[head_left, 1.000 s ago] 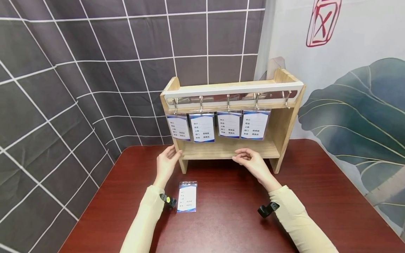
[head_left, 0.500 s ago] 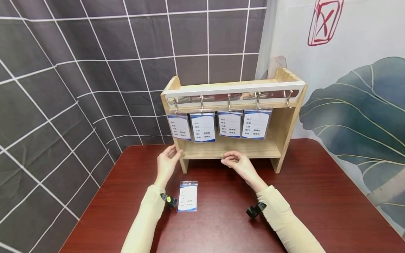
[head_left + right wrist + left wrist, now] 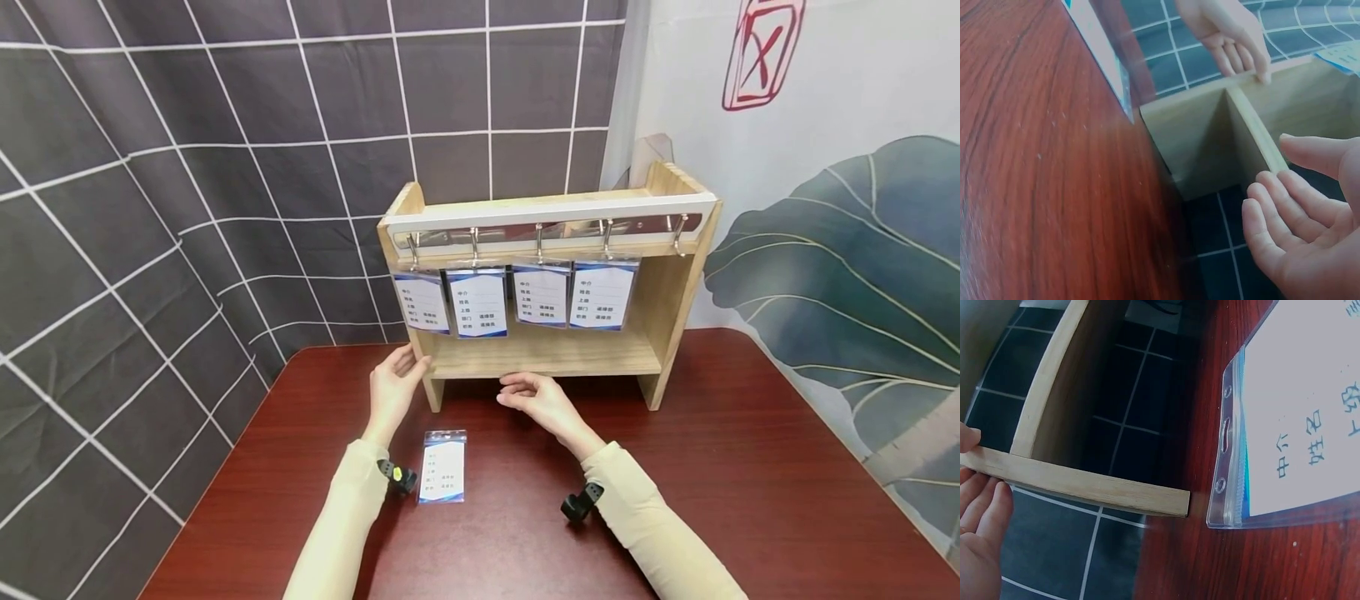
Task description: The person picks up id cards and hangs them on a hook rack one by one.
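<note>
Left hand (image 3: 395,385) flat against wooden rack (image 3: 678,292) side; right hand (image 3: 542,398) relaxed, empty, before its shelf. Could jolt rack, shaking hung badges (image 3: 480,302) off hooks.

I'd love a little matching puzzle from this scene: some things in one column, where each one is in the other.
Things:
1. left hand
2. right hand
3. loose badge card
4. bare hook

Places:
A. flat on the red table
B. right end of the rail on the wooden rack
C. touching the rack's left side panel
D. in front of the rack's bottom shelf, holding nothing

Pairs: 1-C, 2-D, 3-A, 4-B
</note>
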A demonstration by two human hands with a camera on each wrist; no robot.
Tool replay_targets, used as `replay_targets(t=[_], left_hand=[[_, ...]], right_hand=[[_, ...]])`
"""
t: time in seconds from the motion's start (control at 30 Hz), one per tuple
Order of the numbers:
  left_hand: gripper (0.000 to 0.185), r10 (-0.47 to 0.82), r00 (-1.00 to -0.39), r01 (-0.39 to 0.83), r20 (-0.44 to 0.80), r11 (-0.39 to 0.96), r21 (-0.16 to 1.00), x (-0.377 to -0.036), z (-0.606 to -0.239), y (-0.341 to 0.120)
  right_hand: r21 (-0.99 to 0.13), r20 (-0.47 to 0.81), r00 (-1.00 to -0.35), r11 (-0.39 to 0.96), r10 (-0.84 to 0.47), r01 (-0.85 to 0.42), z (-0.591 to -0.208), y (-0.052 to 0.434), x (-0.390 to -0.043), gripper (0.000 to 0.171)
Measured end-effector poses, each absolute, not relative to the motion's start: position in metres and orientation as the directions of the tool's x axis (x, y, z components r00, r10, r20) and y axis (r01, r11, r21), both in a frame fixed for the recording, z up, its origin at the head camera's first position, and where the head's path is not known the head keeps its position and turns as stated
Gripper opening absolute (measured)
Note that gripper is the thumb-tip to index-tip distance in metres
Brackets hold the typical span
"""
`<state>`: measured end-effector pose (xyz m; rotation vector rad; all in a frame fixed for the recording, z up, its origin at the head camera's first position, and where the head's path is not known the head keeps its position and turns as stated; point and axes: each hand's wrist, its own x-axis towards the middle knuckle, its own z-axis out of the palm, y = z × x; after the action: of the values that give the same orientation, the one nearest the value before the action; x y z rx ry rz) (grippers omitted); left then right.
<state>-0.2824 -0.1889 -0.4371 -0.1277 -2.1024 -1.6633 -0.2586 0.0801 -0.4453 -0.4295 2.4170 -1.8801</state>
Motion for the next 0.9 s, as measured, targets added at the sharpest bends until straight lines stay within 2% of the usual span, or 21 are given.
replay_targets(t=[0.9], left_hand=[[0.041,-0.205,-0.897,0.344,0.392,0.234,0.909,-0.283,-0.436,-0.189]], right_hand=[[-0.944,0.068,-0.933,0.28,-0.353,-0.174,-0.468,0.046,-0.259,0.039]])
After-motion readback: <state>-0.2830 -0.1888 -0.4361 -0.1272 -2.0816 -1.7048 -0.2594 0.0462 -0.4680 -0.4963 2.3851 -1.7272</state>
